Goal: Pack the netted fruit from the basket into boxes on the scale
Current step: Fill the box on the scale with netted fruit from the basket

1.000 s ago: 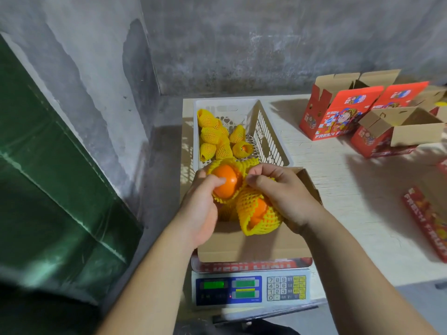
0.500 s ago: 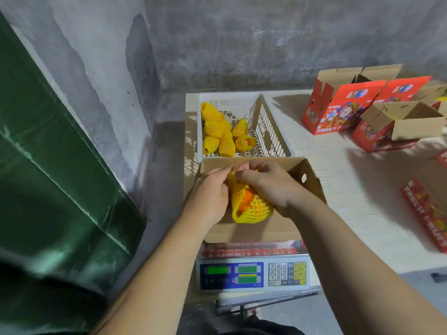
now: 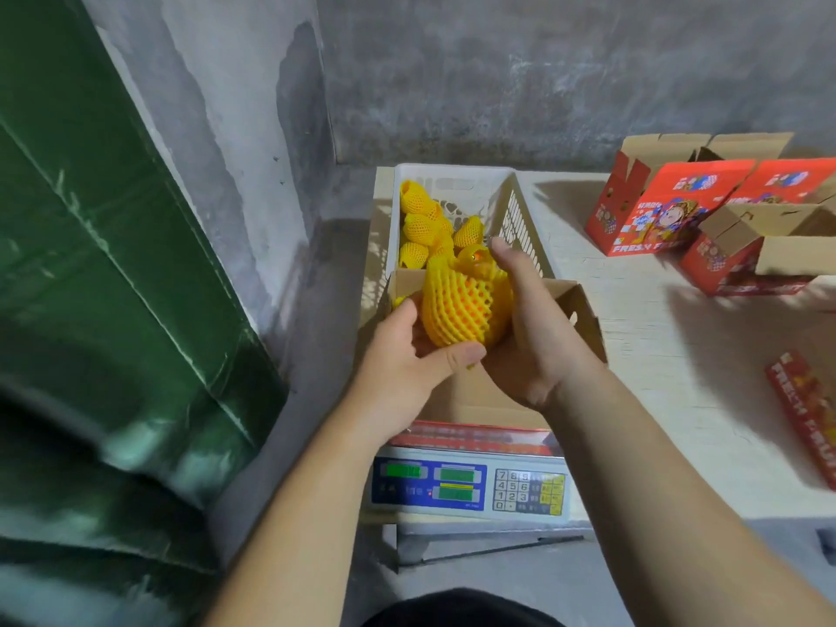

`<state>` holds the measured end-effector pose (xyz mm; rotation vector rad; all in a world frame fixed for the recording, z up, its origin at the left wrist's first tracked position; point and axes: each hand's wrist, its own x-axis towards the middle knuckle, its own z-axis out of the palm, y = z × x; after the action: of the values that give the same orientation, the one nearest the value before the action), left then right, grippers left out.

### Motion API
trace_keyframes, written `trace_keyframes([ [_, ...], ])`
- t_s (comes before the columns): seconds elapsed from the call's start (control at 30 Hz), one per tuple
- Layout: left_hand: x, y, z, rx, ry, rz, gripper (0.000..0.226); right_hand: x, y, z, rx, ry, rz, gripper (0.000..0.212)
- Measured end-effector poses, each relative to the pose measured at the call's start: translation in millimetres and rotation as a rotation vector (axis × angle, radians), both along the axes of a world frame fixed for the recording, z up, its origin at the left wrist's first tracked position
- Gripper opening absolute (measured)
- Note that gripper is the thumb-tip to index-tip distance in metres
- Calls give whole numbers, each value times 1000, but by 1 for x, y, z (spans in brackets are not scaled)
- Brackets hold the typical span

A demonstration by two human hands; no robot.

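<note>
Both hands hold one netted fruit over the open box on the scale. The left hand cups it from 8 o'clock, thumb curled under its base; the right hand wraps it from 3 o'clock, fingers curved up along its side. An orange patch shows through the net's open top. At 12 o'clock, just behind the box, the white basket holds more netted fruit. Red printed boxes stand at 2 o'clock on the table, well apart from the scale.
</note>
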<state>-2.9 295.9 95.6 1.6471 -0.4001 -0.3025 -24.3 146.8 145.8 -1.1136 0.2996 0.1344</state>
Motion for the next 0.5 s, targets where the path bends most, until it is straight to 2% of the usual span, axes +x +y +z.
trace_keyframes([
  [0.1,-5,6,1,-148,2,63,60,-10,-1,8,-287,-163,63,45],
  [0.2,-19,8,4,-212,-31,124,56,-25,-7,3,-472,-248,177,63],
  [0.4,-58,14,-5,-168,-47,194,43,-53,-11,-18,-367,-254,315,90],
  [0.5,-77,12,-10,-68,-145,335,46,-59,-10,-19,-252,-283,291,69],
])
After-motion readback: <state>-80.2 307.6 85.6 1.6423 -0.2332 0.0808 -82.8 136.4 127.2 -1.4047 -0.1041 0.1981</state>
